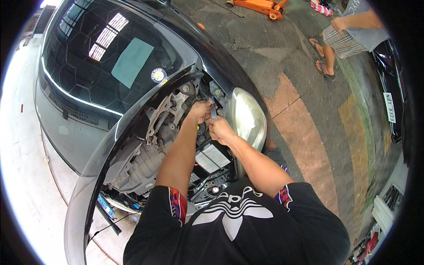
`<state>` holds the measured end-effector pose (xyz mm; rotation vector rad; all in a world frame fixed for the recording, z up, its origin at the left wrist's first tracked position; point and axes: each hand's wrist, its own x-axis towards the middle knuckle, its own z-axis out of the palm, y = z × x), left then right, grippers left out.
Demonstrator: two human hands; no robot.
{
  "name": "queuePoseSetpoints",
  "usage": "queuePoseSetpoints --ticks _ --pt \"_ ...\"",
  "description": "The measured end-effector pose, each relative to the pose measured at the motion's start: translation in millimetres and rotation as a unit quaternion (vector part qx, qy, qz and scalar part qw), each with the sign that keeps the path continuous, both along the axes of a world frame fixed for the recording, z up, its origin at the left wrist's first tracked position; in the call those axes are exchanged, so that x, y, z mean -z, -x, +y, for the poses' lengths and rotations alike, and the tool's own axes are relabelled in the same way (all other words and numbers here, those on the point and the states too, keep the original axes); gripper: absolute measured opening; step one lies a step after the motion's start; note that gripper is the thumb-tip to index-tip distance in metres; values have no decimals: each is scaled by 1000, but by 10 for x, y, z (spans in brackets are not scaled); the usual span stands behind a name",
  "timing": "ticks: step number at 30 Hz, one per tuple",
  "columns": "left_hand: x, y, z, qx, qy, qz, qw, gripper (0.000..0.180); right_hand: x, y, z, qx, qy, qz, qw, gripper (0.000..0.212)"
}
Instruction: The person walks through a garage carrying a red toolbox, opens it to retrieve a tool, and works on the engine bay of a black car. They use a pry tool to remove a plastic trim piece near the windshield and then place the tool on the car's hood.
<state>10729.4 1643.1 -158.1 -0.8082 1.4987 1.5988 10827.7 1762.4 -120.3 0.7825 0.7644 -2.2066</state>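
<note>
Both my arms reach into the open engine bay of a dark car. My left hand (201,111) has its fingers curled at the side of a short, flat grey strip (213,113), whose exact kind I cannot make out. Just below and to the right, my right hand (221,129) closes its fingertips at the strip's lower end. The strip stands between the hands, close to the inner side of the headlight (248,118). My fingers partly hide it and the parts beneath.
Left of my arms lie the engine (143,170) and a metal bracket (170,108). A white finned part (212,158) sits below my hands. The raised hood (99,165) curves along the left. Another person (349,37) stands at upper right, near an orange floor jack (260,6).
</note>
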Motion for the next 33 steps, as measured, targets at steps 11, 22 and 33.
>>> queuePoseSetpoints --ticks 11,22,33 --pt "76 84 -41 105 126 -5 986 34 -33 50 -421 88 58 -56 993 31" --pt "289 -89 117 -31 116 18 993 37 -23 98 -83 -31 -54 -50 997 31" --pt "-3 44 279 -55 126 -32 990 42 168 -11 -269 21 -94 -4 995 33"
